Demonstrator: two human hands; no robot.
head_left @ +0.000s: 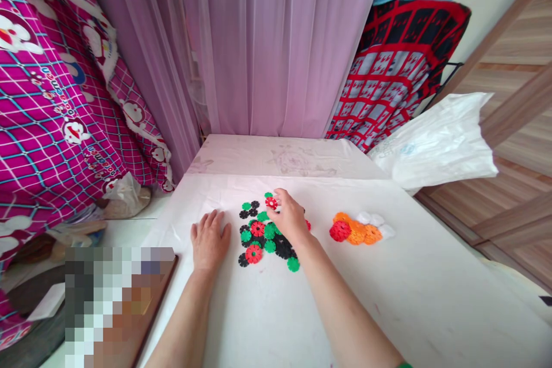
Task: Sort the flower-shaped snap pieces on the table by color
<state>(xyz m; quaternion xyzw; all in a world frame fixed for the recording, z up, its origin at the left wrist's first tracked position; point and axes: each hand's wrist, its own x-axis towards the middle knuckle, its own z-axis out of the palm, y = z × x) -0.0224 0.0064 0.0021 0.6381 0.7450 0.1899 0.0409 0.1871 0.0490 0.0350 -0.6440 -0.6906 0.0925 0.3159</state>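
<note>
My left hand [210, 241] lies flat on the white-covered table, fingers outstretched and holding nothing, just left of a loose spread of notched plastic discs. My right hand [288, 215] reaches over the far part of that spread, its thumb and fingertips closed around a red notched disc [271, 203]. Beneath and around it are green discs [269, 246], black discs [283, 250] and more red discs [253, 253], some overlapping. Part of the spread is hidden behind my right hand. Farther right sits a separate pile with orange discs [357, 232], red discs [340, 231] and white discs [374, 219].
The table [267, 310] carries a pale cloth. A white plastic bag [440, 141] stands at its right edge. Behind hangs a purple curtain [267, 40]; a pink patterned cloth [52, 98] hangs at left. A wooden cabinet [509, 195] is at right.
</note>
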